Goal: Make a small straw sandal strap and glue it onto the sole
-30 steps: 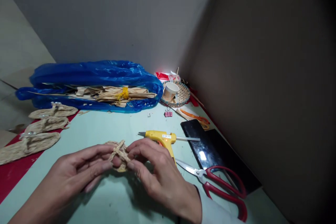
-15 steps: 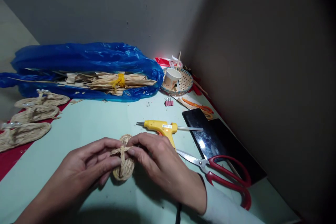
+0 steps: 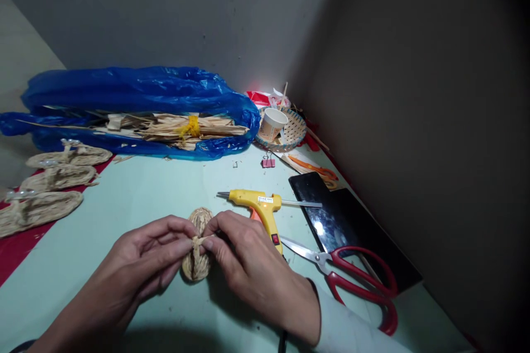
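A small woven straw sandal [image 3: 196,266] lies between my hands, its oval sole pointing away from me and a braided strap crossing its middle. My left hand [image 3: 143,262] pinches the strap from the left with thumb and fingertips. From the other side, my right hand [image 3: 248,265] grips the strap's right part between thumb and forefinger. The fingertips hide the ends of the strap. Just beyond my right hand, a yellow glue gun [image 3: 255,199] lies on its side with a clear glue stick in its back. Red-handled scissors [image 3: 356,273] lie to the right.
Several finished straw sandals [image 3: 45,209] with beads lie at the left. A blue plastic bag [image 3: 128,85] holds a straw bundle [image 3: 194,127] along the back. Behind stand a paper cup [image 3: 273,124] in a woven basket [image 3: 297,127], a binder clip [image 3: 268,161] and a dark phone [image 3: 314,204].
My left fingers have moved in to the middle of the strap, closer to my right fingertips. The sandal is turned slightly more upright in view. Little else differs.
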Demonstrator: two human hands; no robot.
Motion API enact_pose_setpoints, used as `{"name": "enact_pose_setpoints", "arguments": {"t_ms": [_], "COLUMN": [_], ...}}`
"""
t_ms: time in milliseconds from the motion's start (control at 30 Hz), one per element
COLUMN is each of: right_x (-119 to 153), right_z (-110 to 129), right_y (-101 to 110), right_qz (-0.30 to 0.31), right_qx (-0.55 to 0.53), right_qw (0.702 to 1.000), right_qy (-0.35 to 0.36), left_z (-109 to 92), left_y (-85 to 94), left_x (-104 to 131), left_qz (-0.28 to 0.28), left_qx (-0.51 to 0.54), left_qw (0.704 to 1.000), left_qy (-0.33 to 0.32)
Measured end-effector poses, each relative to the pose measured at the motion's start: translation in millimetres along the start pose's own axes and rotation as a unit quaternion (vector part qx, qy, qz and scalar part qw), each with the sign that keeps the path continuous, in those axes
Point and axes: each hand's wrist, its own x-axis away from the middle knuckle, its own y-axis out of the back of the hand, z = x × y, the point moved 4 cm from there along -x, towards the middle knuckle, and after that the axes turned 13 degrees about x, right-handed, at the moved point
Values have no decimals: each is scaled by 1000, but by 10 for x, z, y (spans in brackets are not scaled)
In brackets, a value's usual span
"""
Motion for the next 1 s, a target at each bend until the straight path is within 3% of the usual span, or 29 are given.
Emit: {"name": "enact_pose_setpoints", "arguments": {"t_ms": [100,433,600,767,900,1000], "right_x": [-3,32,17,-11,-32,-58], "right_z": [-4,7,-26,-77,-77,-67], "right_y": [-4,-18,-14,69,8,-34], "right_qz": [3,-5,-32,-101,-40,-24], "right_qx": [-5,-7,-22,-39,-95,-128], "right_qw": [1000,1000,999,993,992,991], "right_qy": [-7,-13,-12,-44,-66,-33], "left_z": [-1,34,-9,-40,-54,-9], "left_y": [0,91,33,149,137,43], "left_x": [-3,-99,-39,-86,-73,-55], "left_qz": [-3,75,54,11,-35,-17], "left_qx": [12,-30,-7,32,98,107], "left_qw": [1000,997,998,998,991,992], "left_qy": [19,3,-8,-56,-90,-68]}}
